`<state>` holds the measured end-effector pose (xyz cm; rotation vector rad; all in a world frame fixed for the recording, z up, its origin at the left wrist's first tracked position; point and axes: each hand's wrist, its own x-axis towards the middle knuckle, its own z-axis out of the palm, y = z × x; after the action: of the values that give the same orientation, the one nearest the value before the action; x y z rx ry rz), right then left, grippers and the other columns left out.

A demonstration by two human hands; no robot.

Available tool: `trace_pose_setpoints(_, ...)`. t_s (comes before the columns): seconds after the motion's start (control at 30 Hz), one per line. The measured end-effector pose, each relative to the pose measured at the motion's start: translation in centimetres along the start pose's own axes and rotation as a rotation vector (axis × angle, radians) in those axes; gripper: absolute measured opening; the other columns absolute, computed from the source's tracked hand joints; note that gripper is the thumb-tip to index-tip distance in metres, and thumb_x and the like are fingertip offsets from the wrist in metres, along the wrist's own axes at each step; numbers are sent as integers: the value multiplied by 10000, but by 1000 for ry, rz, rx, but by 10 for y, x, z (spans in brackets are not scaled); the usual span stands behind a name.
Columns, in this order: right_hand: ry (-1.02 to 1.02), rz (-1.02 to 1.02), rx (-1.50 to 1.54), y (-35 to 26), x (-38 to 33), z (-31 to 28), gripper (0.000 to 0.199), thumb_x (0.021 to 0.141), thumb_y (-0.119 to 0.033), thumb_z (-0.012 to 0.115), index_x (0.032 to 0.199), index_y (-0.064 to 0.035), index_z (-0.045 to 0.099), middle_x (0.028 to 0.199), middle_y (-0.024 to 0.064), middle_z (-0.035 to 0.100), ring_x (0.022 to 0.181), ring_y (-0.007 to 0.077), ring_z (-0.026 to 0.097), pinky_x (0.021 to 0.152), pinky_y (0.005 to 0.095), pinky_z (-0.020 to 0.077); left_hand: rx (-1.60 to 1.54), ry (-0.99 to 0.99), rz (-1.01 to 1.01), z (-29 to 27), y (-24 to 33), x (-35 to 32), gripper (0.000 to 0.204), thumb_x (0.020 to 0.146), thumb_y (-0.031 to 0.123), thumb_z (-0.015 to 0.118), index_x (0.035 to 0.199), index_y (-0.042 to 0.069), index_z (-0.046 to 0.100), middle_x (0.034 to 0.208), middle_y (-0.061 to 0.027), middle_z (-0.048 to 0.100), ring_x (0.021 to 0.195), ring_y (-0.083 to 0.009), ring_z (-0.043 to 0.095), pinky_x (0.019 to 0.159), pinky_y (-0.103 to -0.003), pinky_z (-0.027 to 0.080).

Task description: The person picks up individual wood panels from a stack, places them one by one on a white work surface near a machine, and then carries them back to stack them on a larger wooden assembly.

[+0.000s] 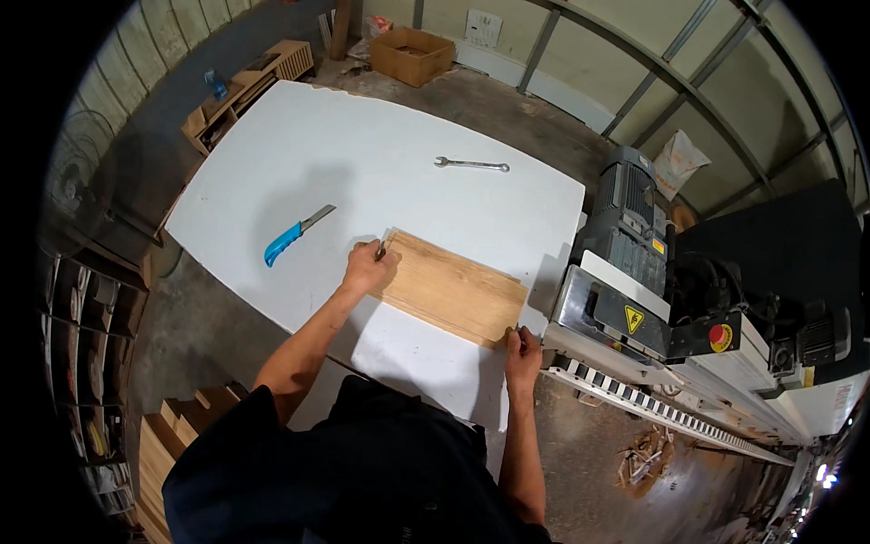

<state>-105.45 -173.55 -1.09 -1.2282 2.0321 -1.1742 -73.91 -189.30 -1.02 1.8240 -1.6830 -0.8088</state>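
Wooden board (450, 288), left grip (368, 268) at left end, right grip (523, 359) opposite

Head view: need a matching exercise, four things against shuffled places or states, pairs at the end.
Things
1. Knife
2. Wrench
3. Wooden panel
4. Cardboard box

Places and states
A. On the floor, beyond the far edge of the white tabletop
B. Between the left hand and the right hand, one at each end
C. Blue-handled, lying to the left of both hands
D. Silvery, lying on the tabletop's far right part

Pairs: 1-C, 2-D, 3-B, 4-A
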Motion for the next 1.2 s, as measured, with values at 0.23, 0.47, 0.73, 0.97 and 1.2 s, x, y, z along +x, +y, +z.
trace_pose_setpoints(0.23, -64, -35, -178, -11, 19, 27, 288, 879, -225, 525, 1022, -1, 636, 793, 246, 602, 734, 364, 576, 693, 424, 456, -330, -42, -63, 11, -2, -6, 309, 823, 270, 631, 835, -39, 625, 686, -146, 619, 608, -230, 553, 601, -354, 455)
trace_pose_setpoints(0.47, -46, 87, 5, -16, 12, 29, 263, 884, -215, 540, 954, 13, 653, 654, 170, 584, 580, 222, 526, 578, 356, 436, -284, -64, -155, 1, 2, -10, 298, 826, 252, 618, 892, -39, 636, 712, -132, 627, 641, -199, 571, 623, -340, 461)
trace_pose_setpoints(0.73, 32, 76, 195, 9, 14, 39, 315, 882, -239, 599, 997, 51, 645, 773, 82, 645, 698, 117, 535, 647, 281, 460, -540, -80, -137, 7, -3, -10, 242, 871, 180, 586, 990, -18, 656, 784, -43, 653, 694, -112, 568, 630, -291, 472)
trace_pose_setpoints(0.97, -19, 209, 235, 28, 30, 53, 225, 875, -182, 599, 774, 19, 625, 670, -40, 514, 649, 69, 421, 566, 254, 384, -536, -136, -142, 9, -14, 1, 211, 883, 163, 578, 937, -26, 656, 749, -5, 615, 634, -84, 534, 558, -265, 446)
trace_pose_setpoints(1.2, 60, 41, 123, 23, 31, 43, 267, 845, -243, 559, 741, -1, 601, 617, 170, 582, 584, 257, 569, 578, 390, 448, -563, -227, -96, 16, -14, 5, 253, 885, 177, 552, 969, -45, 640, 808, -48, 626, 728, -125, 550, 663, -277, 449)
